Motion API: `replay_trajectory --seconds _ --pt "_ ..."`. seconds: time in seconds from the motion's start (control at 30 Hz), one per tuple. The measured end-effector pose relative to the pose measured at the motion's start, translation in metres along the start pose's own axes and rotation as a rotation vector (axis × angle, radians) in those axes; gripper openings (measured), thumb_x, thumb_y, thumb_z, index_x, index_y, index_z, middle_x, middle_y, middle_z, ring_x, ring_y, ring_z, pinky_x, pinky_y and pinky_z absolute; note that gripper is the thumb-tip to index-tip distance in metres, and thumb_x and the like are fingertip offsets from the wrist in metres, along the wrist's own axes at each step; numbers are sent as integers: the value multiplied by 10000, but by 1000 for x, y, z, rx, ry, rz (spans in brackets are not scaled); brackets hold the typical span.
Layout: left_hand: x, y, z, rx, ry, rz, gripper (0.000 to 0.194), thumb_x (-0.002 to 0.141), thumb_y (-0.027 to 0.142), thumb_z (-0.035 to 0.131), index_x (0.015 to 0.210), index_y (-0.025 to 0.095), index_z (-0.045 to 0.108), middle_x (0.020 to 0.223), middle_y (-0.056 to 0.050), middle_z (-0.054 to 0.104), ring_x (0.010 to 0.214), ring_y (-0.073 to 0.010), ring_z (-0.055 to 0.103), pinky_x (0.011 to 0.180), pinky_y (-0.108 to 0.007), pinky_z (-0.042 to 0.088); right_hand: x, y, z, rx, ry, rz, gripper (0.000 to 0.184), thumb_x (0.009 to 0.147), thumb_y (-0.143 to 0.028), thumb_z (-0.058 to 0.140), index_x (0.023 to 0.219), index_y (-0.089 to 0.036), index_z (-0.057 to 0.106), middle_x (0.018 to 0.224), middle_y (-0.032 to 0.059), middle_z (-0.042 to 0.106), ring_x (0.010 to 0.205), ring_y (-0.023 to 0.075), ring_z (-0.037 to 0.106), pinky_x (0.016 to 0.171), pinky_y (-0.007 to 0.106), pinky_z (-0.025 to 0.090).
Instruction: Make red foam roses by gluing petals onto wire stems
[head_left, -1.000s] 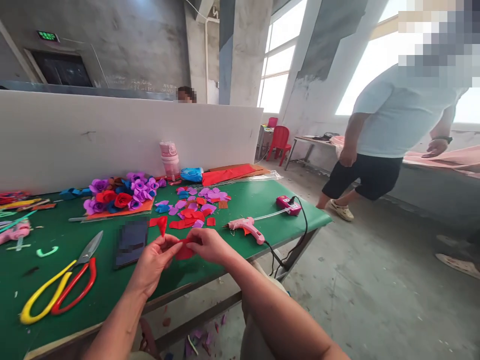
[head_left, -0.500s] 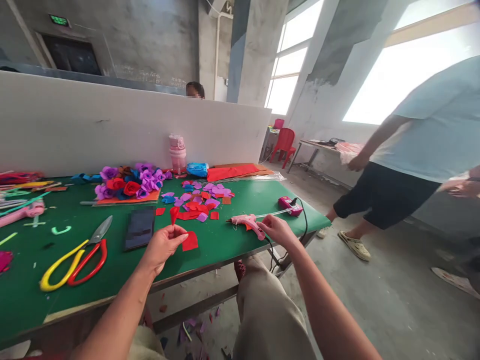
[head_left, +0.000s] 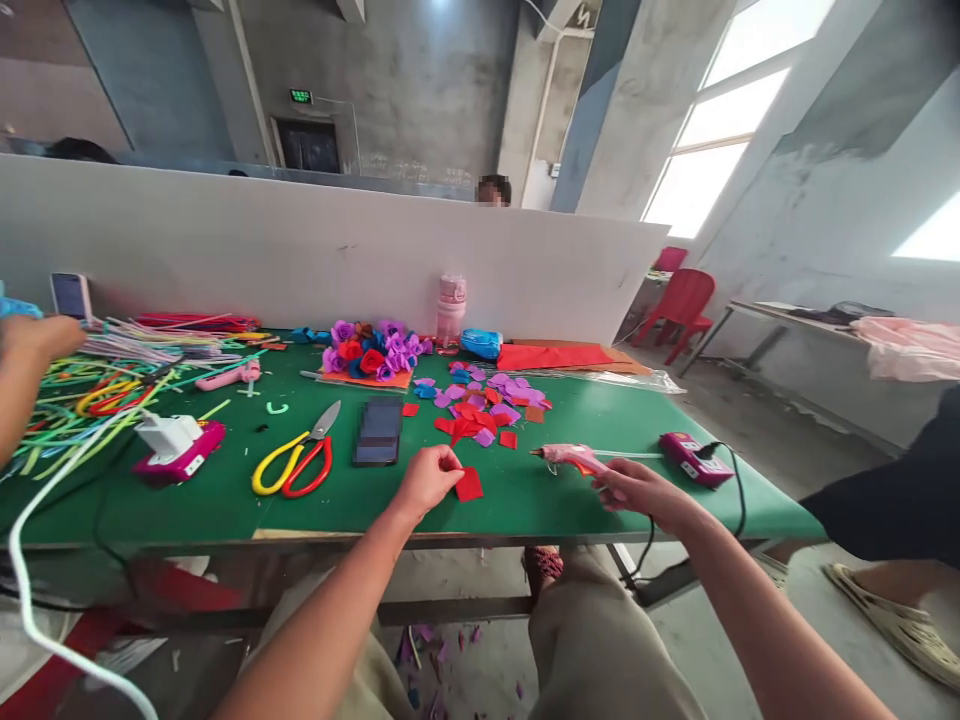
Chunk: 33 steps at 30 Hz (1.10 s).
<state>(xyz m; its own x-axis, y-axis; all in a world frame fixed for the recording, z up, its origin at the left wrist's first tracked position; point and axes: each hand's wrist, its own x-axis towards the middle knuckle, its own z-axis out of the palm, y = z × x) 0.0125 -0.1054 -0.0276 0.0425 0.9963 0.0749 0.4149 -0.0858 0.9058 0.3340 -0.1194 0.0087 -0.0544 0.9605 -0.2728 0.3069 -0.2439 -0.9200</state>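
Between the thumb and fingers of my left hand [head_left: 429, 482] is a red petal [head_left: 469, 484], its square end sticking out over the green table. A narrow rolled red piece seems to rise above the same fingers, partly hidden by them. My right hand [head_left: 637, 490] is closed round the handle of a pink hot glue gun [head_left: 570, 456], whose nozzle points left. Loose purple, blue and red petals [head_left: 513, 388] lie beyond my hands. Finished purple, red and blue flowers [head_left: 371, 352] sit bunched on an orange sheet farther back.
Scissors [head_left: 304, 455] and a dark phone [head_left: 377, 432] lie left of my hands. A power strip [head_left: 694, 460] with a black cord stands at the right. A pink bottle [head_left: 451, 314] stands by the white partition [head_left: 360, 250]. At far left, another person's hand [head_left: 45, 338] hovers near coloured strips.
My right hand has left the red petal and taken hold of the glue gun handle. My left hand still holds the petal. The view has turned left; the walking person has moved mostly out of it.
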Motion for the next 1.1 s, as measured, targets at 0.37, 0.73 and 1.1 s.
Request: replay_trajectory --seconds 0.37,0.73,1.1 --pt "0 2 -1 -7 -11 -3 60 609 223 582 588 176 550 564 20 573 557 -122 508 522 -226 359 -14 -33 53 815 -337 -101 238 754 -344 624 915 -176 573 680 -15 508 473 55 391 374 163 352" --pt "4 1 0 203 16 -5 46 624 198 556 578 191 552 565 22 587 564 -131 523 531 -236 345 -48 -56 82 -170 -148 -340 254 841 -425 492 878 -174 499 652 -24 524 475 81 419 459 222 325" --pt "-1 13 -3 294 -11 18 49 616 180 534 571 188 552 585 10 611 579 -140 543 537 -237 353 -54 -58 96 -605 -127 -478 161 888 -332 396 818 -202 460 752 -2 551 645 129 449 578 231 316"
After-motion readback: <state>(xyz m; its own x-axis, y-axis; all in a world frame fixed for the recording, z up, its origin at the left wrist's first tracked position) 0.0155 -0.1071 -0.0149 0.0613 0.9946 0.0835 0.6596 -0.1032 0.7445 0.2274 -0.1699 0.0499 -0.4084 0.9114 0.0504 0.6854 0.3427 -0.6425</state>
